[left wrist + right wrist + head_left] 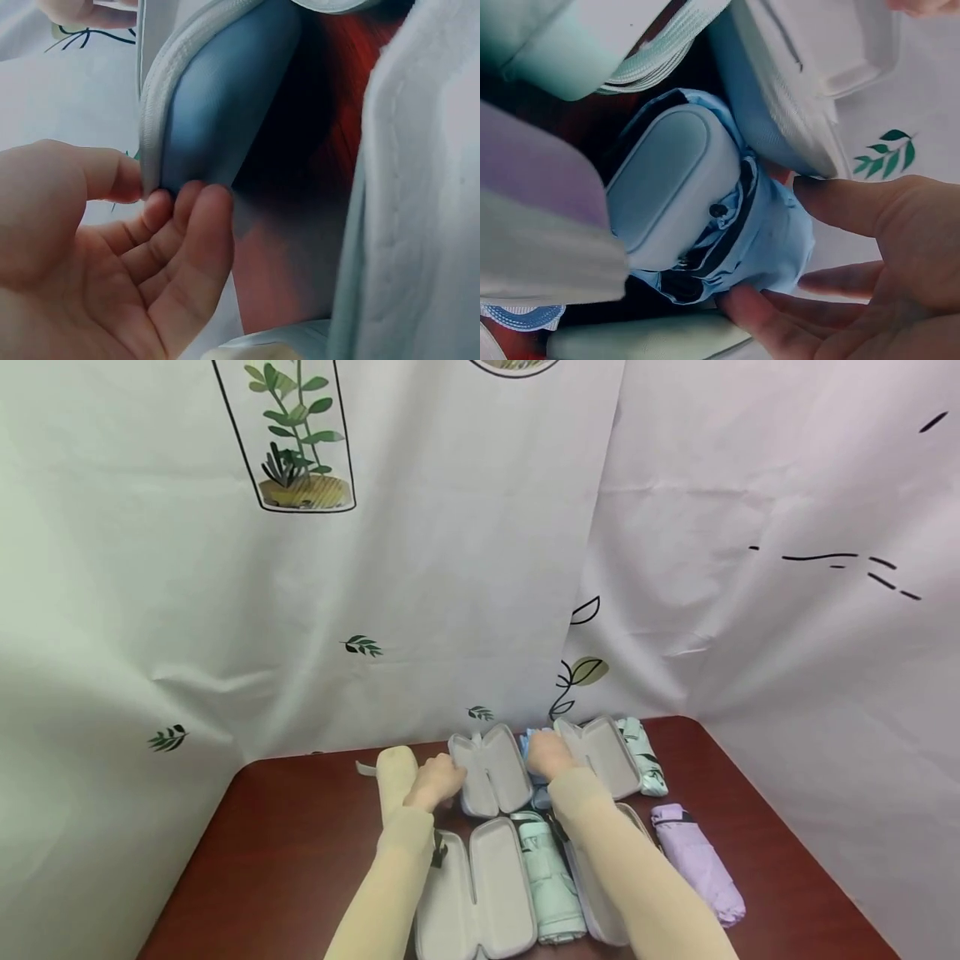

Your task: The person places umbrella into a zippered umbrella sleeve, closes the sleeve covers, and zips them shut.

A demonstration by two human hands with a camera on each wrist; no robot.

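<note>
In the head view my left hand is at the left side of an open hard zip case with a pale grey lining. The left wrist view shows the thumb and fingertips pinching the rim of this case's blue shell. My right hand is over a blue folded umbrella, which lies between two open cases. Thumb and fingers are on either side of the umbrella, gripping its fabric, with its pale blue handle end facing the wrist camera. Part of the umbrella is hidden beneath the hand in the head view.
Another open case is at the back right, beside a leaf-printed folded umbrella. Nearer lie an open case, a mint green folded umbrella, a partly covered case and a lilac umbrella. A cream umbrella is left.
</note>
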